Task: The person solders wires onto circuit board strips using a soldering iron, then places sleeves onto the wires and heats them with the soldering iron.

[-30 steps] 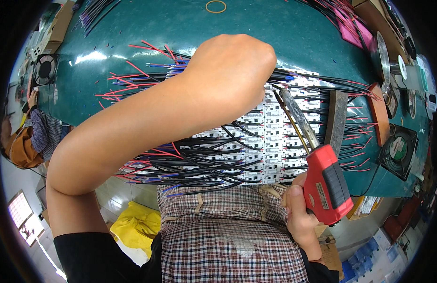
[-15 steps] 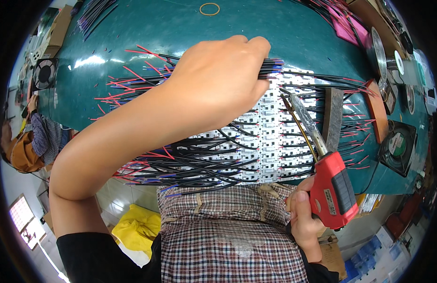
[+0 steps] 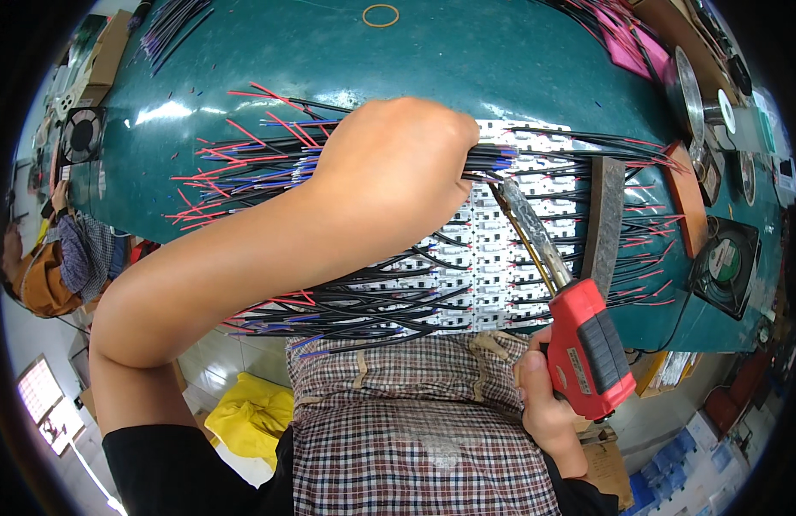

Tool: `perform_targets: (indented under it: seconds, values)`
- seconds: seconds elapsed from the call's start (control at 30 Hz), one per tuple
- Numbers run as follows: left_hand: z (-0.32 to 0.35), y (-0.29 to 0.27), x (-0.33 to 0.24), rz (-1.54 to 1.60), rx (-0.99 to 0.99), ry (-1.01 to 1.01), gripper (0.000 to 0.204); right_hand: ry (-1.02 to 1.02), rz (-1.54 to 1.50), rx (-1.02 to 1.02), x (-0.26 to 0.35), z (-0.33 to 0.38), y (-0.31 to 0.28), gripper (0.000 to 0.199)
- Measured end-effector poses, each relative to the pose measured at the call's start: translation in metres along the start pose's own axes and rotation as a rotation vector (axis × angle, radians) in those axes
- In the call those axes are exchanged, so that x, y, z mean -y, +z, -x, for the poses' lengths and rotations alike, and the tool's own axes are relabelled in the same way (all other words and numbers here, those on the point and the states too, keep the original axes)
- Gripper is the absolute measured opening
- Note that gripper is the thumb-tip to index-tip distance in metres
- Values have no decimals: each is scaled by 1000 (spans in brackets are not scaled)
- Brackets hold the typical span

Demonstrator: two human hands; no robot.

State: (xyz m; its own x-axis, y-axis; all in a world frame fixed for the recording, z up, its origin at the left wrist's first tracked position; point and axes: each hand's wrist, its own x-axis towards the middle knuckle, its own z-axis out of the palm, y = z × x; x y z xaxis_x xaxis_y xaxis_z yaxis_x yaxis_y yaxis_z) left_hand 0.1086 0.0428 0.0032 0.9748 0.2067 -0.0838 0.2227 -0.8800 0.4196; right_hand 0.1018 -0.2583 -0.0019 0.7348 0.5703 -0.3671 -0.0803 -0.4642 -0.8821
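My left hand [image 3: 402,168] reaches across the boards, its fingers closed round a bundle of black wires [image 3: 492,157] with blue-violet ends pointing right. In my right hand [image 3: 546,413] is a red and black soldering gun [image 3: 591,348]. Its long tip, with a thin brass-coloured tube beside it, points up and left to just below the bundle's ends. Whether the tip touches a board is too fine to tell. Underneath lies a panel of white circuit boards [image 3: 492,267] in rows, with black and red wires on both sides. My left forearm hides part of the panel.
A dark bar [image 3: 604,215] lies across the right-hand wires, near an orange-brown block [image 3: 688,202]. Black fans stand at the right [image 3: 726,267] and far left [image 3: 81,136]. A rubber band [image 3: 381,15] and a pink pad [image 3: 634,52] lie farther back on the green tabletop [image 3: 269,52].
My left hand has come nearer to me with the wire bundle, from the panel's far edge to over its rows. The soldering gun has shifted left, its tip following.
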Motion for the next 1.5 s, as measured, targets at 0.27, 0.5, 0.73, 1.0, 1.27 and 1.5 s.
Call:
perform_targets:
  seconds: [0.27, 0.5, 0.73, 1.0, 1.27, 1.5]
  values:
    - [0, 3, 1, -36, -5, 26, 20, -4, 129, 56, -5, -4, -2, 24]
    - [0, 2, -1, -32, 13, 16, 20, 6, 110, -2, -5, -7, 5, 23]
    - [-1, 3, 0, -53, 6, 31, 20, 27, 92, 45, -4, -9, 2, 23]
    - [-2, 3, 1, -50, 25, 31, 21, 3, 56, -27, -2, -11, 6, 22]
    - [-4, 4, 1, -66, 18, 15, 22, 46, 18, -41, -1, -8, 6, 23]
    - [-4, 5, 1, -64, 31, 7, 22, -33, 123, -43, -1, -11, 5, 19]
